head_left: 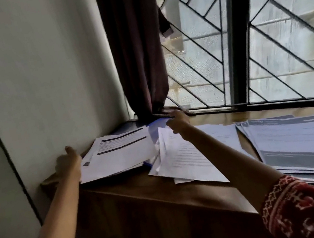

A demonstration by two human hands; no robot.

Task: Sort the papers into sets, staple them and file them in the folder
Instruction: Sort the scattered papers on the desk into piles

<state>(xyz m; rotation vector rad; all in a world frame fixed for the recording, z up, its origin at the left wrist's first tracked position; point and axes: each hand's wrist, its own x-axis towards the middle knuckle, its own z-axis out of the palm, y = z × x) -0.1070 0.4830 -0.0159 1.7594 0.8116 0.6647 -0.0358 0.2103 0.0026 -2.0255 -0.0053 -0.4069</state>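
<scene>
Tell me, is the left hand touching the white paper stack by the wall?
Touching. The head view shows the left hand gripping the left edge of the white paper stack, thumb raised.

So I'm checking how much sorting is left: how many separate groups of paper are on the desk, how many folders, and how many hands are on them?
Groups of paper: 3, the left pile, the middle pile and the right pile.
Folders: 1, a blue folder under the left pile, partly hidden.
Hands: 2, the left hand and the right hand.
Total: 6.
</scene>
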